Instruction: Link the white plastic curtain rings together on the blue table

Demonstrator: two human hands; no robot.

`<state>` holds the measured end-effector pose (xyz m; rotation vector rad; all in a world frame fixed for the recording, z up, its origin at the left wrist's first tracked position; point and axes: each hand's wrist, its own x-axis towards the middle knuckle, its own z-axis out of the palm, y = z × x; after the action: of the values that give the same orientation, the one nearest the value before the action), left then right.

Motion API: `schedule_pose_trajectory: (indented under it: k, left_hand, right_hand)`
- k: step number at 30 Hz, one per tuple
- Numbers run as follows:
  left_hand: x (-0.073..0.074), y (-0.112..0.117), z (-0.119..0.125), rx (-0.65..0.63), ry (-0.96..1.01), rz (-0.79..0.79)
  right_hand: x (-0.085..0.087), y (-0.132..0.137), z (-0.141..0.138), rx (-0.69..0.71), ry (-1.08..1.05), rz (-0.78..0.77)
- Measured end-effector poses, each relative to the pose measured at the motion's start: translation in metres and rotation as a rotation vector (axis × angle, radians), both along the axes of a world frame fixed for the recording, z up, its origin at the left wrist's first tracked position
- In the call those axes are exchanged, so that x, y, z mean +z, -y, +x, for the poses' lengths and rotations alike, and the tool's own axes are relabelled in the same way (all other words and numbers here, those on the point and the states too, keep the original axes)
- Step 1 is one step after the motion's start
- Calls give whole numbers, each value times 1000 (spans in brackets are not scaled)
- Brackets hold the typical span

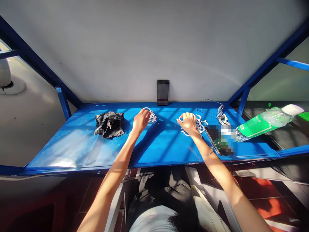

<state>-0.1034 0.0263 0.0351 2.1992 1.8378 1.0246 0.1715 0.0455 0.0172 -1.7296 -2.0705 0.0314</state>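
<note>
I see the left hand (pixel 142 120) half-curled by some white rings (pixel 152 118), roughly 12 o'clock — can't tell if it's gripping one. The right hand (pixel 188 123) sits loosely curled over the ring pile (pixel 200 126), 1 o'clock — grip's hidden too.

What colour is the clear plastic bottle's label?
Green label with white markings, best seen in the head view.

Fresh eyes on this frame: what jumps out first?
Probably the green-labelled bottle at the right end of the blue table. Then the left hand by a few white rings and the right hand over a white pile. Farther left sits a crumpled black bag.
</note>
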Motion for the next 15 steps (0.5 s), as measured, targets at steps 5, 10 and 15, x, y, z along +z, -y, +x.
schedule_pose_trajectory:
  k: [5, 10, 15]
  left_hand:
    - [-1, -4, -2, 106, -216, -104]
    - [-1, -4, -2, 122, -258, -165]
    - [0, -3, -4, 96, -230, -151]
  right_hand:
    - [-5, 4, -5, 25, 103, -18]
    - [-6, 4, -7, 90, 95, -17]
    - [-1, 3, -12, 201, -14, 26]
